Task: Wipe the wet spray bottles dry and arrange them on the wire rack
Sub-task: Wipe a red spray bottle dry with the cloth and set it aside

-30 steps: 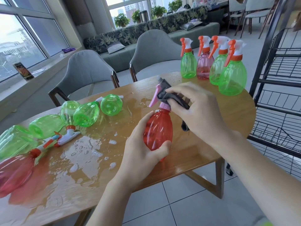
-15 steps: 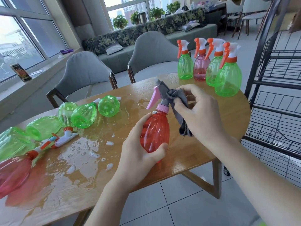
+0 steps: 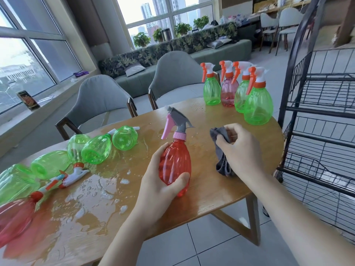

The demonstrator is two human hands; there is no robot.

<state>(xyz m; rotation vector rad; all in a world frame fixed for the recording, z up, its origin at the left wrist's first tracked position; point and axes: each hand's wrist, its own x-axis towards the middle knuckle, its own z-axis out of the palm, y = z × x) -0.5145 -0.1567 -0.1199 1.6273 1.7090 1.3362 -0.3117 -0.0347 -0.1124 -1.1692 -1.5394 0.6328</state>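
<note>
My left hand (image 3: 153,185) grips a red spray bottle (image 3: 175,162) by its body and holds it upright over the wooden table (image 3: 207,192); its nozzle is grey with a pink trigger and collar. My right hand (image 3: 242,152) grips a bunched grey cloth (image 3: 221,150) a short way right of the bottle, clear of it. Several dry-looking bottles (image 3: 257,104), green and one pink, stand upright at the table's far right. Several wet green bottles (image 3: 96,148) and a red one (image 3: 13,219) lie on their sides at the left. The black wire rack (image 3: 324,112) stands to the right.
Water puddles and droplets (image 3: 90,191) cover the table's left and middle. Two grey chairs (image 3: 101,104) stand behind the table. The rack's shelves hold nothing that I can see. Tiled floor lies below the table's near edge.
My right hand has pulled the cloth off the bottle's nozzle and moved it right and down. The grey nozzle is now uncovered. My left hand keeps its hold on the bottle.
</note>
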